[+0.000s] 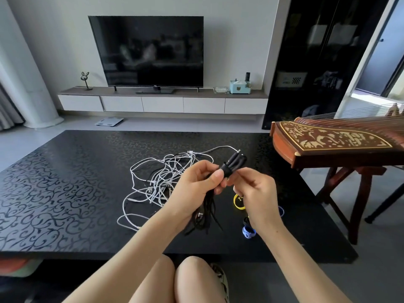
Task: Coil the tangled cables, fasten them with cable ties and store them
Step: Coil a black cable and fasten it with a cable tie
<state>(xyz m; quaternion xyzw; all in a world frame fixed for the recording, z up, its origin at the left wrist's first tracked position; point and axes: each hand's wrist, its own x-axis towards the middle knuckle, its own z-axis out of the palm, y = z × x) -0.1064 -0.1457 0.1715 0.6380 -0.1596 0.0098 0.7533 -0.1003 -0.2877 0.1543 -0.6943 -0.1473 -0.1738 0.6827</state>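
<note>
The left hand point(196, 184) is gripping a folded black cable point(235, 161) above the middle of the bench point(65, 182), its fingers curling round the bundle and its thumb pressing on the front. The right hand point(255, 193) is meeting it from the other side, its thumb and forefinger pinching a black tie point(227, 171) that is wrapping the bundle just below its upper end. The cable's upper loops and a plug are sticking up and away from the hands, while its lower loops are hanging slack under the left palm, down towards the bench top (whether they are touching it cannot be told).

Behind the left hand a tangle of white cables point(157, 182) is lying spread on the bench, one strand trailing towards the near edge. Under the right hand a yellow tie point(238, 202) is lying flat, and nearer the person a blue tie point(249, 231) is sitting beside a small black one point(246, 220). A stringed instrument point(338, 141) is standing on its trestle just off the bench's right end, and a television point(148, 51) is standing on the far wall unit.
</note>
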